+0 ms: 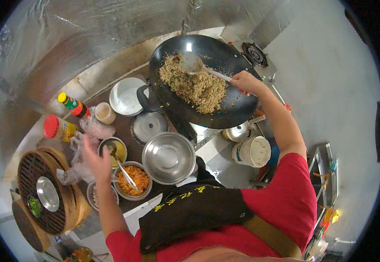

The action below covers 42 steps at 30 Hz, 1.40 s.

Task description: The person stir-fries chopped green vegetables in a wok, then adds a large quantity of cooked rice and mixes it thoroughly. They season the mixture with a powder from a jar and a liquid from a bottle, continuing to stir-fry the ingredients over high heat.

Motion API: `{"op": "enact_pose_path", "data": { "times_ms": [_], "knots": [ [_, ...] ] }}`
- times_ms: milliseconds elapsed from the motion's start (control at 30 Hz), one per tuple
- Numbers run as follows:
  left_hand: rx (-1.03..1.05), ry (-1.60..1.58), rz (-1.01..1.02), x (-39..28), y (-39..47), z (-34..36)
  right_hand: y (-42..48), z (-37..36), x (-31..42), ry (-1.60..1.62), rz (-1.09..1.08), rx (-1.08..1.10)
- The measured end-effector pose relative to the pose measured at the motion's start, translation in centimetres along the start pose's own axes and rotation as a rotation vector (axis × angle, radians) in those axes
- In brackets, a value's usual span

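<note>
My right hand [246, 82] grips the handle of a metal cooking ladle [191, 63], whose bowl rests on brown minced food [206, 90] with green bits inside a large black wok [239, 114]. My left hand [97, 159] is raised with fingers apart and holds nothing. It hovers beside a bowl of yellow liquid [121, 151] with a dark ladle in it, and near a clear plastic bag [78, 163]. Below that lies a bowl of shredded orange food [133, 180] with a metal spoon [128, 177]. An empty steel bowl [169, 158] stands between my arms.
Bamboo steamers [72, 196] stand at the left, holding a small metal bowl [47, 194]. A sauce bottle [74, 104], a red-lidded jar [59, 127] and a white bowl [128, 96] are at the back left. A gas burner [254, 54] and a white bucket [251, 151] are on the right.
</note>
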State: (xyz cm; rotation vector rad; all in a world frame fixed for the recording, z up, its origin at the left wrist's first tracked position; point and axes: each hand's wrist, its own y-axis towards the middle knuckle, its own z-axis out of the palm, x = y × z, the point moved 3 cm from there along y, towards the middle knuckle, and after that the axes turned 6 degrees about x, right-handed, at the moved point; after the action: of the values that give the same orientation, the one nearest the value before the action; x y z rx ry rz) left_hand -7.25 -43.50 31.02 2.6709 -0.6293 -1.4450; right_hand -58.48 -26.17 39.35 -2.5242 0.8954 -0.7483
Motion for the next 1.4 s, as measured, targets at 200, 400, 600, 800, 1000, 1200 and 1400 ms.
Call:
{"op": "enact_pose_path", "data": {
  "times_ms": [200,400,600,800,1000,1200,1400],
  "knots": [
    [-0.506,0.107,-0.154,1.0,-15.5,-4.8,-0.5,-3.4,-3.0,-0.244,0.105,0.311],
    [-0.695,0.367,-0.800,3.3,-36.8,0.5,-2.6,-11.8,-4.0,-0.594,0.166,0.371],
    [-0.653,0.241,-1.177,3.0,-48.5,10.4,3.2,-9.0,-7.3,-0.633,0.002,0.540],
    [-0.613,0.104,-1.060,4.1,-49.0,12.0,6.7,-0.5,-3.8,-0.564,-0.431,-0.253],
    [-0.602,0.076,-0.990,5.5,-47.6,11.1,-1.2,-4.4,-2.4,-0.837,-0.492,-0.511],
    [-0.596,0.036,-1.002,4.5,-46.8,12.0,-1.4,-11.7,-5.6,-0.832,-0.066,0.133],
    [-0.635,0.019,-1.013,4.6,-49.2,13.5,4.2,-1.1,-3.5,-0.259,-0.377,0.350]
  ]
}}
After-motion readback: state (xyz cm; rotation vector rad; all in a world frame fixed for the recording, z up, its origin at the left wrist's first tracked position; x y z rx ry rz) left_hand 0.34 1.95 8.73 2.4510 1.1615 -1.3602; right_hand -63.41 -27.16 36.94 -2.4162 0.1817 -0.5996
